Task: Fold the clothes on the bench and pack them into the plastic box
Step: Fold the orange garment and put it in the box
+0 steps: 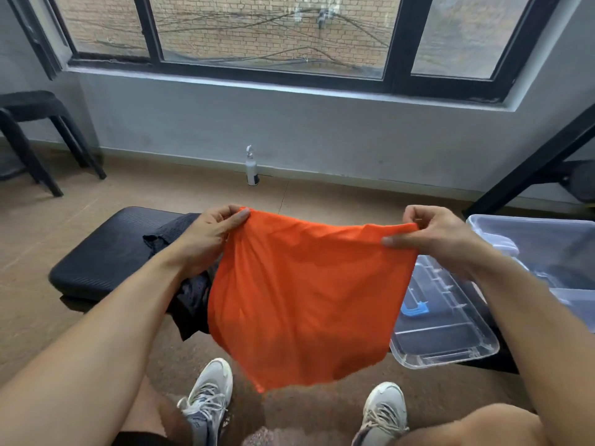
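The left hand (206, 235) and right hand (431, 233) each pinch a top corner of an orange garment (302, 297), holding it spread in the air above the worktop (106, 252). Dark clothes (190, 300), perhaps shorts, lie behind it. The clear lid (450, 326) and box (547, 249) sit right.

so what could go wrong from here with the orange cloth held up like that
The orange cloth hangs in the air, pinched only at its top corners by the left hand and right hand; a slip could drop it on the floor. Folded in the air, it may crease unevenly. The lid overhangs the bench and might get knocked off.
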`<state>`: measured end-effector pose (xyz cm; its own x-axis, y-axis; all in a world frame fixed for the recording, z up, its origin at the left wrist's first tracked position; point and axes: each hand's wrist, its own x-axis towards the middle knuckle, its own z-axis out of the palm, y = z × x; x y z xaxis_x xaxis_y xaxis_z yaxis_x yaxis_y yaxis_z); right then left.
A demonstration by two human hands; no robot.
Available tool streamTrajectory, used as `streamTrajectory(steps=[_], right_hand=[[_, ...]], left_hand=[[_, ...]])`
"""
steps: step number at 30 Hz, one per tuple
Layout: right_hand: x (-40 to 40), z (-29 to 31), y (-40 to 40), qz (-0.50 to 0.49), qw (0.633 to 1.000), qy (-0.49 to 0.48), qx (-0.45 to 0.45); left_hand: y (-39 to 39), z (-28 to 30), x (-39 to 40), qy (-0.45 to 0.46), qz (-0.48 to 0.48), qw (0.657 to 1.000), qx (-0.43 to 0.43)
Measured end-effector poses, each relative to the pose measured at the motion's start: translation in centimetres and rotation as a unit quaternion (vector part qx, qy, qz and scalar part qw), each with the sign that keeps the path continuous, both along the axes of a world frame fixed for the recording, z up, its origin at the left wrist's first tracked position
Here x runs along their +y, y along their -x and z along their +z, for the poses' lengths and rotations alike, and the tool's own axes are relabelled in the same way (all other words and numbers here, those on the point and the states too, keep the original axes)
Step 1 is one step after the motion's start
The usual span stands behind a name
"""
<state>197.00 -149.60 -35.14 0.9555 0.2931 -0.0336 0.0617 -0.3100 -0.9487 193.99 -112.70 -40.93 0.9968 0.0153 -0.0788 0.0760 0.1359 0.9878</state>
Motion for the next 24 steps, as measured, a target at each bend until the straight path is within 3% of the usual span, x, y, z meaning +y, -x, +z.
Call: streamTrajectory(steps=[3,5,8,12,17,21,24], right_hand=[[-0.9,2.2,1.2,0.045,0.997,0.058,0.004],[-1.4,3.8,2.3,0.087,0.983,0.155,0.052],[-1.9,5.9,3.8,0.123,0.952,0.267,0.084],[-2.7,8.4,4.2,0.101,0.956,0.271,0.055],[-3.9,11.2,3.8,0.119,0.974,0.162,0.101],[-4.0,12.5,3.1,0.150,0.944,0.270,0.115],[-3.2,12.8,2.2,0.101,0.953,0.266,0.104]], left_hand=[[1.2,1.4,-0.7,0.050,-0.041,0.998,0.013],[1.8,2.6,-1.0,0.067,-0.069,0.995,0.006],[2.3,4.9,-1.1,0.028,-0.115,0.993,-0.019],[2.4,7.6,-0.8,-0.102,-0.121,0.987,-0.040],[2.5,11.3,0.0,-0.190,-0.144,0.971,-0.031],[2.0,13.8,0.3,-0.243,-0.148,0.958,-0.032],[0.9,14.3,0.1,-0.314,-0.091,0.944,-0.050]])
